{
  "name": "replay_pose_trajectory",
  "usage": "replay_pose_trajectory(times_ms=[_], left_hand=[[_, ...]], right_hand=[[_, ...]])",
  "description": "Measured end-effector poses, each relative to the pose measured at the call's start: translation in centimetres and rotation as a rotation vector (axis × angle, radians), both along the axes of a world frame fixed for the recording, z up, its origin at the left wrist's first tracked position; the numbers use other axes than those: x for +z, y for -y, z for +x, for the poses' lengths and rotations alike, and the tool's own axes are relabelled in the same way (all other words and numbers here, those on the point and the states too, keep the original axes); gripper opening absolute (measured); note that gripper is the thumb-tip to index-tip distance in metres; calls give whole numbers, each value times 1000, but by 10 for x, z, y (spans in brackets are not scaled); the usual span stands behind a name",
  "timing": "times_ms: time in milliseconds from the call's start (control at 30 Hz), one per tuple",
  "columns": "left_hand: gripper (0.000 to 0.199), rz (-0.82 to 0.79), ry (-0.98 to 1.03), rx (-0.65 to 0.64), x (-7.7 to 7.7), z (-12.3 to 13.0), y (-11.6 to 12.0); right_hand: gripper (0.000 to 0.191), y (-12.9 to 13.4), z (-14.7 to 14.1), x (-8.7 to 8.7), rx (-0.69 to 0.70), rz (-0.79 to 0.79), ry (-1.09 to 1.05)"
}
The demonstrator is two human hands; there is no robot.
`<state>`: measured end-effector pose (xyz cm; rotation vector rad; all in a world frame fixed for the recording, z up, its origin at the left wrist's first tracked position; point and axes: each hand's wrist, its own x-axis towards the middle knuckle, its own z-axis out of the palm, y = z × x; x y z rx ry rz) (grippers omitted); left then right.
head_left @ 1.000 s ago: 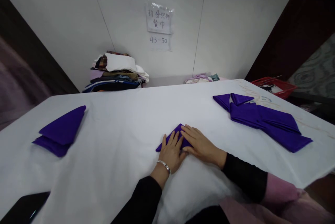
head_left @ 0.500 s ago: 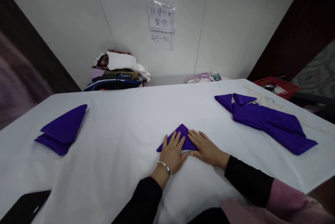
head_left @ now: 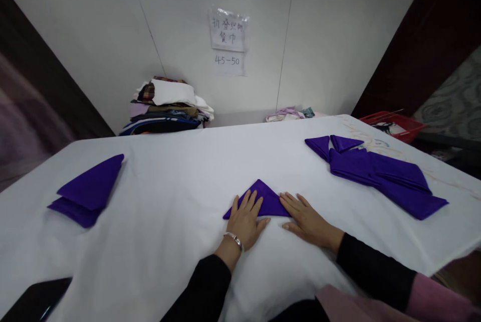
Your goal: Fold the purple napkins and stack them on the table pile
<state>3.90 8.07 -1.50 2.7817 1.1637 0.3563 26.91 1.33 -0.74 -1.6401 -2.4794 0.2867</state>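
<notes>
A purple cloth folded into a triangle lies on the white-covered table, its peak pointing away from me. My left hand rests flat on its left half, fingers spread, with a silver bracelet at the wrist. On the cloth's right corner lie the fingertips of my right hand, which is also flat, its thumb apart on the white cover. Neither hand grips anything.
Another folded purple cloth lies at the left. Several folded purple pieces are at the right. A black device sits at the near left. Behind the table are stacked clothes and a red basket.
My right hand has slid to the right, out to the triangle's right corner, uncovering more of the cloth. My left hand stays on the left half. The view has shifted slightly.
</notes>
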Motion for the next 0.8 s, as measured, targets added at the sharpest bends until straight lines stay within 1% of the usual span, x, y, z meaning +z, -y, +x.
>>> replay_pose_trajectory(times_ms=[233,333,467,533,633,733,800], left_hand=[[59,-10,-8,8,4,0,-1],[53,-32,40,31,6,0,-5],[46,-64,156,112,4,-5,-18],[47,-58,212,150,0,-7,-28],[51,-44,216,256,-4,-7,-41],[57,-90,191,322,5,-3,-49],[54,-211,158,373,16,1,-54]], right_hand=[[69,8,1,3,-23,-28,-24],[70,10,0,8,-34,-49,-55],[77,9,-3,14,-54,-83,-85],[79,8,-3,16,-59,-94,-101],[81,7,-3,16,-64,-80,-130],[79,9,-4,18,-71,-44,-154],[78,10,-4,21,-71,-33,-165]])
